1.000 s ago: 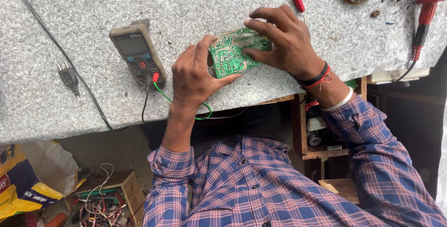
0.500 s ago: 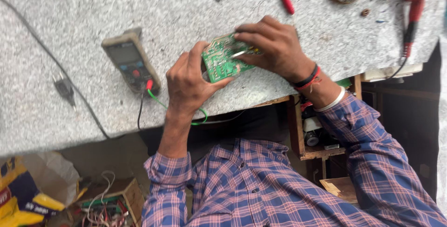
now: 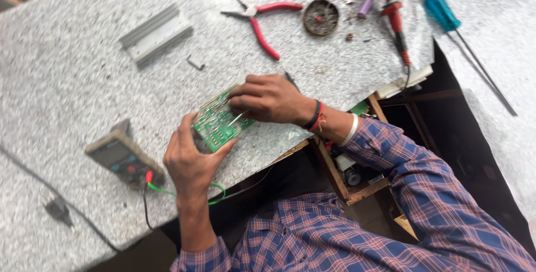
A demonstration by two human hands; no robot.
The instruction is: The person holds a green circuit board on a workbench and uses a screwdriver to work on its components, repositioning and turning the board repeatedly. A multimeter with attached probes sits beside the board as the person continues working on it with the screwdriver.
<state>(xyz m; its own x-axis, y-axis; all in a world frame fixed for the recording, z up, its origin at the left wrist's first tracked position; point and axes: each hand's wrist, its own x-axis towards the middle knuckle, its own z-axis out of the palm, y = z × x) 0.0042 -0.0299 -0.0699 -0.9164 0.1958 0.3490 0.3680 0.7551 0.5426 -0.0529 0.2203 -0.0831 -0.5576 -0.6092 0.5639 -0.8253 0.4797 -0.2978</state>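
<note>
A green circuit board [image 3: 215, 122] is tilted up above the grey speckled stone bench [image 3: 72, 82]. My left hand [image 3: 192, 160] grips its near lower edge, thumb along the side. My right hand [image 3: 268, 98] rests on the board's far edge and pinches a thin metal probe [image 3: 239, 117] whose tip touches the board's solder side. A grey multimeter [image 3: 124, 156] lies left of my left hand, with a red plug and green and black leads [image 3: 184, 193] running under my left wrist.
Red-handled pliers [image 3: 262, 23], a round metal tin [image 3: 321, 17], a red-handled soldering iron [image 3: 397, 29], a teal-handled screwdriver [image 3: 446, 15] and a ribbed aluminium heat sink [image 3: 156, 34] lie at the bench's far side. A black plug and cable [image 3: 58, 209] lie near left. A wooden shelf [image 3: 352, 177] sits below.
The view has swung, so the bench's far tools now show. Both hands and the board stay together; the board is tilted more upright and the probe tip shows on it.
</note>
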